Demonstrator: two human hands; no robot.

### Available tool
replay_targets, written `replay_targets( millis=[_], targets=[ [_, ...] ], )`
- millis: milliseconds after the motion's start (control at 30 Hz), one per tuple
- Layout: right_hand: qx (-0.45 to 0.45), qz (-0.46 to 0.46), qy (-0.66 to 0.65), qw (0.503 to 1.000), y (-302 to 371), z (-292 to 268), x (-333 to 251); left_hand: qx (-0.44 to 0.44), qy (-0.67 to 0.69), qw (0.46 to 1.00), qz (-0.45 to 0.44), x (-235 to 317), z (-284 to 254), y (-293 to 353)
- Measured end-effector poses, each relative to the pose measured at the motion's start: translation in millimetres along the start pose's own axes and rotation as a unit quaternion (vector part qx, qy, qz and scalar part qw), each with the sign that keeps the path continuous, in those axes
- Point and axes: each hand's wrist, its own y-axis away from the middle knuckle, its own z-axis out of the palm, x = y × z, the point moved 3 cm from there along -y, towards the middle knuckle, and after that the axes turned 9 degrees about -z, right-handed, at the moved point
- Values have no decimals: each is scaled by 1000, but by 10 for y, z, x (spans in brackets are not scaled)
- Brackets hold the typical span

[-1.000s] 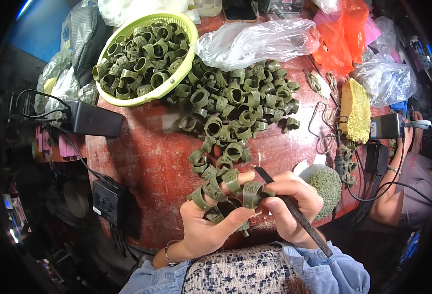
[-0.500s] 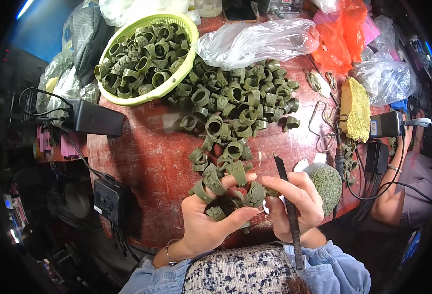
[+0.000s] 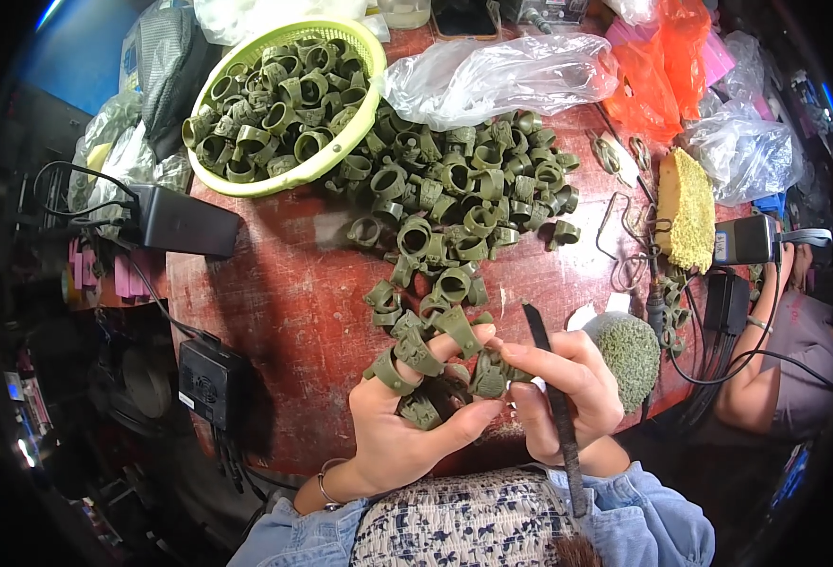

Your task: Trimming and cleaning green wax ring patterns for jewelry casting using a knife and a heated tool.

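My left hand [image 3: 399,416] is closed, with several dark green rings [image 3: 418,352] threaded over its fingers. Between its thumb and fingers sits one green ring with a carved face [image 3: 488,374]. My right hand [image 3: 572,389] meets that ring from the right, its thumb and index finger close against it. The same hand grips a dark, flat-handled brush [image 3: 564,425], its pointed handle end up and its brown bristles [image 3: 577,552] down by my sleeve. Just beyond my hands, loose green rings [image 3: 454,203] lie heaped on the red table [image 3: 293,378].
A yellow-green basket [image 3: 358,132] of rings stands at the far left of the heap. Clear plastic bags [image 3: 501,80] lie behind. On the right are a yellow sponge block [image 3: 686,213], a round green pad [image 3: 626,364], bent wires and cables. Another person's arm [image 3: 756,364] shows at far right.
The carved ring between my hands has turned slightly. My right hand has shifted a little to the left, and the brush handle's upper end has moved left with it.
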Motion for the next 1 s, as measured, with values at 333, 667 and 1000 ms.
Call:
replay_targets(
  millis=[333,667,1000],
  targets=[
    [12,57,94,994,38,145,210,1,282,959,42,66,-265,-130],
    [-181,69,149,970,186,452,320,-48,343,935,72,77,-275,-93],
    [-152,79,258,951,157,482,260,-62,325,944,3,42,-245,-88]
  ],
)
